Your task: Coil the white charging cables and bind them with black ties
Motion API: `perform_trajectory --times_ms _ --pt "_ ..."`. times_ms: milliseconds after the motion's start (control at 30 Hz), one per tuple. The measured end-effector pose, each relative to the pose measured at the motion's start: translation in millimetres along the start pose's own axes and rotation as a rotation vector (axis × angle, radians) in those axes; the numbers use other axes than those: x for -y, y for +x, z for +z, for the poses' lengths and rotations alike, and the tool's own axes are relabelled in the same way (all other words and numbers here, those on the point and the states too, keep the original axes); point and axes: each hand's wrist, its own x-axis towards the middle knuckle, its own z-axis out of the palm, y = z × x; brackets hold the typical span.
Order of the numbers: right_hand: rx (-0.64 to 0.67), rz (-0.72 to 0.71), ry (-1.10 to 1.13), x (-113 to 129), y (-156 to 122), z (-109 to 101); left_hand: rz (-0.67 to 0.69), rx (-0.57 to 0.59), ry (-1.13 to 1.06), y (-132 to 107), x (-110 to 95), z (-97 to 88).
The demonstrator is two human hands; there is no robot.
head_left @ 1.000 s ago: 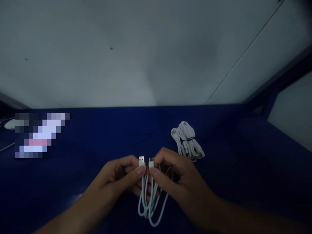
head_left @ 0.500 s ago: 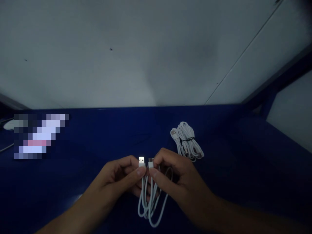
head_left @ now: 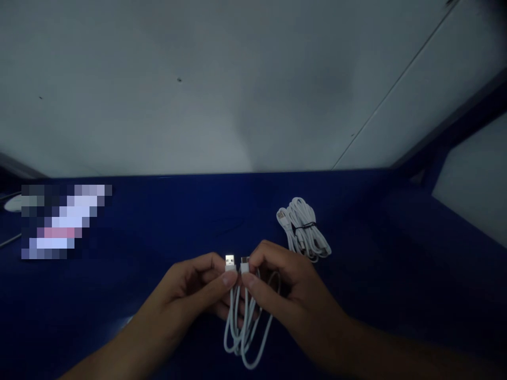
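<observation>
My left hand (head_left: 194, 287) pinches the wide USB plug (head_left: 230, 262) of a white cable (head_left: 245, 338). My right hand (head_left: 283, 290) pinches the cable's small plug (head_left: 245, 263) right beside it. Both plugs point up, side by side, almost touching. The cable's loops hang down between my hands over the blue table (head_left: 158, 221). Beyond my right hand lies a second white cable (head_left: 303, 229), coiled and bound with a dark tie.
A pale wall (head_left: 237, 84) rises behind the table's far edge. A blurred-out patch (head_left: 65, 221) sits at the left on the table, with a white object (head_left: 13, 203) at the left edge. A blue ledge (head_left: 455, 132) runs along the right.
</observation>
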Motion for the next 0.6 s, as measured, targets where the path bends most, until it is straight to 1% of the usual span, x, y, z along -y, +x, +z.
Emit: perform_trajectory --times_ms 233,367,600 --pt "0.016 0.021 0.002 2.3 -0.5 -1.2 -0.014 -0.005 -0.024 0.8 -0.4 0.7" --pt "0.005 0.005 -0.001 1.3 -0.3 -1.0 -0.014 0.006 -0.027 0.9 -0.5 0.9" --pt "0.006 0.004 -0.021 1.0 -0.4 -1.5 0.011 -0.009 -0.009 0.8 -2.5 2.0"
